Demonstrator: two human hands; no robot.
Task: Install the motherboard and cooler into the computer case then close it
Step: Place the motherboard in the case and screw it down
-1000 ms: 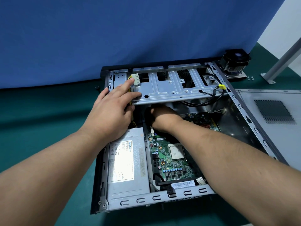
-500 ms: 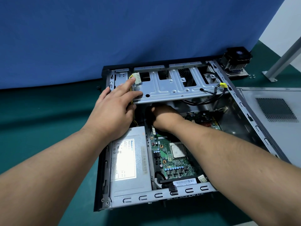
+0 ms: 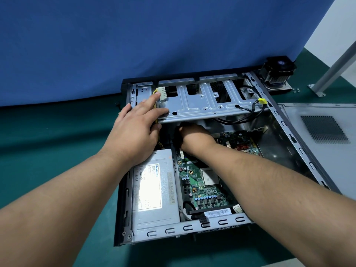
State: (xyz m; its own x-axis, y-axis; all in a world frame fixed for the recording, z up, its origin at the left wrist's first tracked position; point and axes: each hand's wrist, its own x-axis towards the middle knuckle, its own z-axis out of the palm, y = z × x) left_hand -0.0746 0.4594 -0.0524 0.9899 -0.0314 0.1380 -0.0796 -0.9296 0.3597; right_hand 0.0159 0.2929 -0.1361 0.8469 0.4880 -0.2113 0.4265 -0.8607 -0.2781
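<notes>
The open computer case (image 3: 194, 227) lies flat on the green table. Inside it the green motherboard (image 3: 204, 191) sits with its bare CPU (image 3: 210, 177) showing. The black cooler (image 3: 279, 72) stands outside the case at the back right. My left hand (image 3: 134, 135) grips the left end of the tilted metal drive cage (image 3: 202, 106), fingers on top and thumb beneath, the index fingertip at a white connector (image 3: 161, 93). My right hand (image 3: 192, 137) reaches under the cage above the board's far end; its fingers are hidden in the dark.
A grey power supply (image 3: 154, 191) fills the case's left side. The loose side panel (image 3: 319, 151) lies to the right of the case. Small screws (image 3: 295, 90) and a metal post (image 3: 335, 60) are at the back right. Black cables with a yellow plug (image 3: 262, 101) hang off the cage.
Both hands stay where they were, the left on the cage and the right beneath it. Only the view has shifted slightly.
</notes>
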